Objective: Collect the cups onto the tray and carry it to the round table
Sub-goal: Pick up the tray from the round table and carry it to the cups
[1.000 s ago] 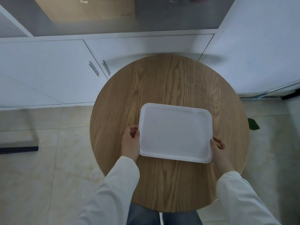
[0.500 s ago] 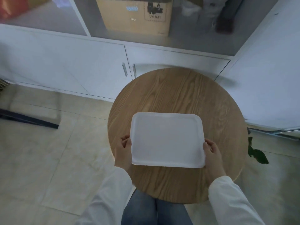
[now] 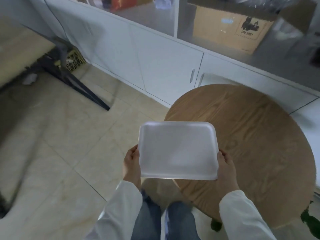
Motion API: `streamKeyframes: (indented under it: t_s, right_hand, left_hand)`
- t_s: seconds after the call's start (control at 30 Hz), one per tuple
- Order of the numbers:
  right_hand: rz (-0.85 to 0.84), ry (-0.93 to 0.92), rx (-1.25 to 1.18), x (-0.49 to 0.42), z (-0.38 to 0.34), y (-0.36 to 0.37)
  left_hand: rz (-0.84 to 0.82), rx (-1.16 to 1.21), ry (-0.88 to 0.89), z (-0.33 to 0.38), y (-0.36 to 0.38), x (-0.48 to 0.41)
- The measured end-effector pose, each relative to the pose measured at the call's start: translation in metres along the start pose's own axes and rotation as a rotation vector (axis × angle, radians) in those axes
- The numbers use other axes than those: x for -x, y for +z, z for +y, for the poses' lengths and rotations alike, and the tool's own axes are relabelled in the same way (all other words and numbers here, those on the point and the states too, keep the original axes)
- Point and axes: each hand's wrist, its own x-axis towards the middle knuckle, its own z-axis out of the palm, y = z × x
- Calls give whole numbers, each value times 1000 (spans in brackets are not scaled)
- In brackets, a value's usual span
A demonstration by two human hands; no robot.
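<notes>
You are holding the white tray (image 3: pixel 178 150) by its two short edges: your left hand (image 3: pixel 132 166) is gripping the left edge and your right hand (image 3: pixel 226 170) is gripping the right edge. The tray is in the air, its right part over the edge of the round table (image 3: pixel 256 142), its left part over the floor (image 3: pixel 69 153).

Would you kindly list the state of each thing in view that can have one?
tray: empty, held level off the table
left hand: gripping the tray's left edge
right hand: gripping the tray's right edge
round table: bare top
cabinet doors: shut
cardboard box: behind glass, appears closed
</notes>
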Motion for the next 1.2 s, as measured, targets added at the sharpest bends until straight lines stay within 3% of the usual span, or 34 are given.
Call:
streamKeyframes:
  t_s: [0.67,1.2]
  right_hand:
    - [-343,-242,194,111,-25,318]
    - [-630,-270,364,136,-20,538]
  left_hand:
    - [201,435,85,40,-288,-115]
    - [482,738,27,55,-426,-203]
